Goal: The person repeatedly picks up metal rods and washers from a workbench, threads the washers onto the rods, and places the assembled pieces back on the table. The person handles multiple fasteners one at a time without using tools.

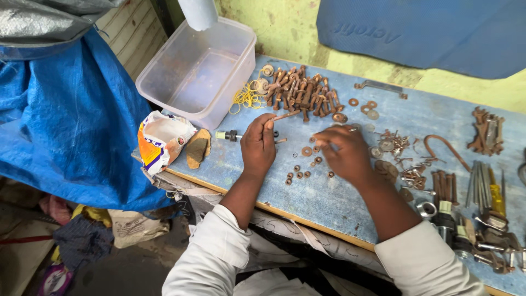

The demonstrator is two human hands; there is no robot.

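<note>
Left hand (258, 145) pinches a rusty bolt (285, 115), its shank sticking out twd 2 o'clock. Right hand (344, 152), fingers curled, tips picking at small rusty washers (307, 151) on the blue bench (329, 203); can't tell if it grips one. Loose nuts (298, 174) lie just below. Pile of rusty bolts (301, 93) at 12. Clear plastic tub (200, 71) at 11, nothing inside.

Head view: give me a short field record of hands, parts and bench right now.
left hand: holds a rusty bolt, tip pointing toward the bolt pile
right hand: fingertips down among loose nuts and washers
bolt pile: behind the hands, beside yellow rubber bands
tub: clear plastic, left end
bench: blue top
tools: right end
</note>
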